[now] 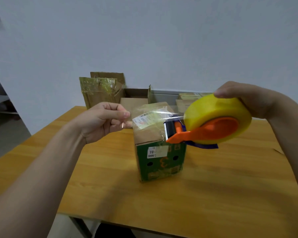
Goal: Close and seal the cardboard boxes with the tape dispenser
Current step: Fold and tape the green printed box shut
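Observation:
A green printed cardboard box (pixel 159 162) with a brown top and white labels stands upright in the middle of the wooden table (pixel 101 177). Above it my right hand (pixel 244 98) grips the tape dispenser (pixel 213 124), an orange frame carrying a fat yellow roll. A strip of clear tape (pixel 151 117) stretches leftward from the roll over the box's top. My left hand (pixel 103 119) pinches the free end of that strip between thumb and fingers, left of the box.
Several more cardboard boxes stand at the table's far edge against the white wall: a tall taped one (pixel 98 91) at the left, an open one (pixel 136 95) behind the green box, another (pixel 187 98) at the right.

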A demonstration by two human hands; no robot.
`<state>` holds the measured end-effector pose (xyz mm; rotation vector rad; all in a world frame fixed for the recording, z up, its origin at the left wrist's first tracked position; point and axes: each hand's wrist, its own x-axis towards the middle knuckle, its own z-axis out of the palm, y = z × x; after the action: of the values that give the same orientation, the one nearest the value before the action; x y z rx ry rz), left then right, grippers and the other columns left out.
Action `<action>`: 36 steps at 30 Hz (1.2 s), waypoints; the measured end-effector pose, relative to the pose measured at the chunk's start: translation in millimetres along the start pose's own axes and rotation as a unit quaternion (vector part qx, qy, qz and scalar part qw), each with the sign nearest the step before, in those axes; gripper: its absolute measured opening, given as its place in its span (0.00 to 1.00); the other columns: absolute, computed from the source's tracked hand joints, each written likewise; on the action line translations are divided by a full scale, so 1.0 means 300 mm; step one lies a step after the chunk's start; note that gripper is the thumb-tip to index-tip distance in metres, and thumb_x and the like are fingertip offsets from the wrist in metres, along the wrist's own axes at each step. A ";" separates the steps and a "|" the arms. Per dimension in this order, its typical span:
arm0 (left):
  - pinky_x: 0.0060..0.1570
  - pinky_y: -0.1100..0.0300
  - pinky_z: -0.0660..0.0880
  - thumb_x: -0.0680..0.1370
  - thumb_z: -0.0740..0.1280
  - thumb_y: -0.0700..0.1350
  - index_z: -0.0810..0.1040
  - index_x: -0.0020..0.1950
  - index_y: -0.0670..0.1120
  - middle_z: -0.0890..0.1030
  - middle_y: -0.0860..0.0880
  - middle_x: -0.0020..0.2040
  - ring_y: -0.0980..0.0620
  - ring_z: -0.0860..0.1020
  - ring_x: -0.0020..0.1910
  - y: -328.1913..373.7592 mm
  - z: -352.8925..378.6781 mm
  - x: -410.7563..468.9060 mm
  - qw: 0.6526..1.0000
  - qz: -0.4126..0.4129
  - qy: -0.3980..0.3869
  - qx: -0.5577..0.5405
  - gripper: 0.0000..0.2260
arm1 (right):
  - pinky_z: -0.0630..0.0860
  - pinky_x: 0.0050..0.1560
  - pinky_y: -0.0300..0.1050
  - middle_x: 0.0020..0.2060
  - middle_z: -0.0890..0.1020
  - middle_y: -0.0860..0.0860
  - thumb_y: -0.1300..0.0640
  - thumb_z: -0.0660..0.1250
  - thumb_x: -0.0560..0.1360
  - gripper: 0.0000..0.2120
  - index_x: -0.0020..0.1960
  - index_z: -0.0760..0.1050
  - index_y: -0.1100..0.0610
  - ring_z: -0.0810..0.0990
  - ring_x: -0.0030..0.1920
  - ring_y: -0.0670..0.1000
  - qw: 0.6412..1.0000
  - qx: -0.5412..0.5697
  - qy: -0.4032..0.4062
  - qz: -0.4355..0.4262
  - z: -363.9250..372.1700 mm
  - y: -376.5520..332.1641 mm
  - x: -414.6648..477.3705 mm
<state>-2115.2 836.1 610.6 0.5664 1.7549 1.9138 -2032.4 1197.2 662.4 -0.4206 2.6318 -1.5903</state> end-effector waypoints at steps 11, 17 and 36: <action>0.30 0.67 0.81 0.70 0.74 0.37 0.86 0.41 0.40 0.84 0.41 0.37 0.55 0.83 0.30 -0.078 0.054 -0.013 0.989 -0.132 0.053 -0.025 0.02 | 0.74 0.30 0.44 0.32 0.77 0.63 0.31 0.82 0.51 0.43 0.37 0.76 0.71 0.76 0.30 0.57 0.998 -0.029 0.027 0.058 -0.059 0.009 0.002; 0.29 0.67 0.80 0.70 0.75 0.37 0.83 0.46 0.39 0.84 0.41 0.39 0.54 0.83 0.31 -0.125 0.053 -0.004 0.987 -0.137 0.085 -0.007 0.06 | 0.75 0.31 0.45 0.30 0.79 0.61 0.29 0.81 0.51 0.37 0.34 0.80 0.63 0.77 0.28 0.55 0.994 -0.087 0.010 0.061 -0.050 -0.047 0.027; 0.29 0.67 0.80 0.73 0.74 0.36 0.80 0.46 0.39 0.84 0.41 0.37 0.54 0.84 0.31 -0.154 0.069 -0.006 0.984 -0.157 0.080 -0.037 0.05 | 0.76 0.30 0.45 0.31 0.80 0.60 0.34 0.76 0.55 0.30 0.35 0.83 0.62 0.78 0.28 0.54 0.978 -0.181 0.011 0.100 -0.047 -0.125 0.038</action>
<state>-2098.1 854.4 566.4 0.1005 1.7415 1.8310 -2037.9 1190.1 702.9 -0.1392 2.8744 -1.0657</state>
